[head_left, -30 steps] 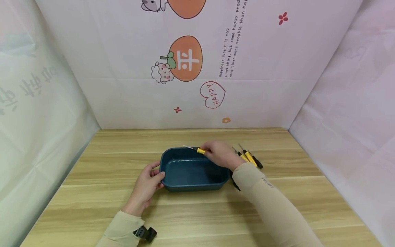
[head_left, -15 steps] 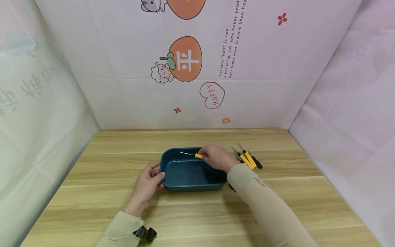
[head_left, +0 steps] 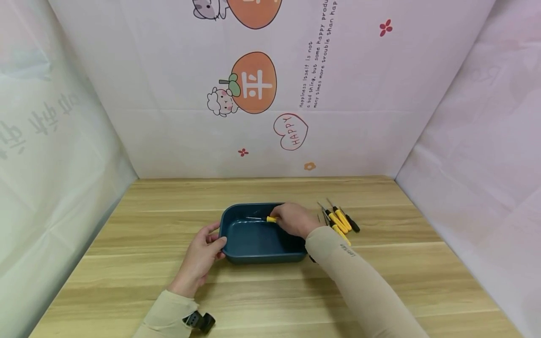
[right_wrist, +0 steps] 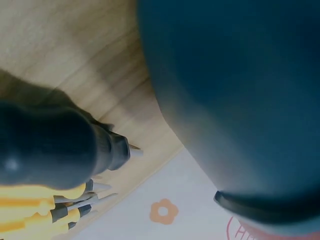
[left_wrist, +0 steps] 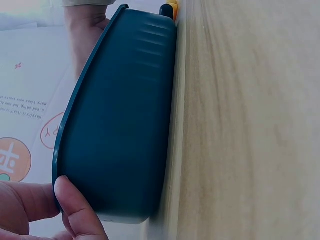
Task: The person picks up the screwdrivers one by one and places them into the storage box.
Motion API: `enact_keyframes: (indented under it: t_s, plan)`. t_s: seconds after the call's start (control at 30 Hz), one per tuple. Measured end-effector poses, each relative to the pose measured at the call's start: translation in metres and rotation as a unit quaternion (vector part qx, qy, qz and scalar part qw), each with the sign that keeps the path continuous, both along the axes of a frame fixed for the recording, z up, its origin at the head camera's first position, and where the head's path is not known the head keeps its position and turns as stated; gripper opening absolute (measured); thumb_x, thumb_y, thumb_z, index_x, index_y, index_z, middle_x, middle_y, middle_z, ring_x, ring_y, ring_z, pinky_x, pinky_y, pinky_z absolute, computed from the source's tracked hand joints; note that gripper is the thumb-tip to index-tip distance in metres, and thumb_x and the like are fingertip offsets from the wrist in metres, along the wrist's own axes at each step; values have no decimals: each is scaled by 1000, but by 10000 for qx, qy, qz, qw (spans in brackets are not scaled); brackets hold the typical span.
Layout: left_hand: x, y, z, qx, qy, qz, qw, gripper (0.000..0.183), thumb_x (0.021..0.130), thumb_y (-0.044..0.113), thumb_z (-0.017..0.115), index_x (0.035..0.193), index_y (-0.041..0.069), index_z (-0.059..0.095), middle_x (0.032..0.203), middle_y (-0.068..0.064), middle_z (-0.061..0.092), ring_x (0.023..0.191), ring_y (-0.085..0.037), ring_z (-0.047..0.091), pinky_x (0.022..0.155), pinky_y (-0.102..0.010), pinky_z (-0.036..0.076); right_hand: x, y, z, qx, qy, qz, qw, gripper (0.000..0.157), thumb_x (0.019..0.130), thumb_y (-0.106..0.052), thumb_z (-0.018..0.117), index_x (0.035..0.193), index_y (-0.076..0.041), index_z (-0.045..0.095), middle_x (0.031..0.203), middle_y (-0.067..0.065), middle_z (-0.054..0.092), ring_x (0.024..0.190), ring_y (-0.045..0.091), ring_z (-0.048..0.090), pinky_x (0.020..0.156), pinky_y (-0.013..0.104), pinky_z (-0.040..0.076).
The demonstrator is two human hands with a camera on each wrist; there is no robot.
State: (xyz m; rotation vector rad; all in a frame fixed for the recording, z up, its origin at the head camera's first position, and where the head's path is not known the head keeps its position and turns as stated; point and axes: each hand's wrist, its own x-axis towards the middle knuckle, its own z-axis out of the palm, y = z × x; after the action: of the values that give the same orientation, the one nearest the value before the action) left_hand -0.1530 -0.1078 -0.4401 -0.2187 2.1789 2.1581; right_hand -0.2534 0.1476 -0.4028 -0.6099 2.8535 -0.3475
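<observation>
A dark teal rectangular bin (head_left: 262,258) stands on the wooden table. My left hand (head_left: 200,256) grips its left wall, the thumb over the rim; the left wrist view shows the thumb and fingers pinching that rim. Inside the bin near its back wall, my right hand (head_left: 294,220) holds a small screwdriver (head_left: 271,219) by its yellow handle, the thin metal shaft pointing left and lying nearly level. Whether the screwdriver touches the bin's floor I cannot tell. The right hand is out of sight in the right wrist view, where the bin's outer wall (right_wrist: 235,100) fills the right side.
Several screwdrivers with yellow handles (head_left: 340,220) and a black-handled one (head_left: 352,223) lie on the table (head_left: 169,202) just right of the bin. A large black handle (right_wrist: 50,145) is close in the right wrist view. A printed cloth wall (head_left: 190,145) rises behind the table.
My right hand has moved down and slightly left, bringing the screwdriver from above the back rim into the bin. The left hand keeps its grip on the bin, which stays put.
</observation>
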Motion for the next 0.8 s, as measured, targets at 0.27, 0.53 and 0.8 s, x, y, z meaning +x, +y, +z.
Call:
enact_keyframes:
  t_s: [0.27, 0.53, 0.8]
  plan:
    - [1, 1, 1, -20, 4, 17, 10000, 51, 104, 6, 60, 153, 5, 46, 118, -15, 48, 79, -19, 56, 68, -22, 55, 0, -5, -9, 296, 90, 24, 9995, 28, 107, -12, 58, 131, -14, 72, 131, 5, 71, 124, 24, 65, 106, 42, 53]
    - [2, 1, 0, -6, 26, 30, 10000, 50, 104, 6, 59, 153, 5, 46, 117, -15, 49, 79, -19, 56, 67, -22, 55, 2, -8, -10, 409, 296, 76, 9987, 27, 106, -12, 59, 129, -15, 74, 130, 4, 72, 122, 24, 66, 105, 41, 54]
    - [1, 1, -1, 0, 24, 33, 10000, 51, 104, 6, 60, 153, 5, 45, 118, -15, 49, 79, -19, 56, 67, -22, 55, 3, -10, -13, 341, 327, -43, 9989, 27, 105, -10, 60, 126, -16, 75, 126, 3, 73, 121, 23, 67, 104, 40, 54]
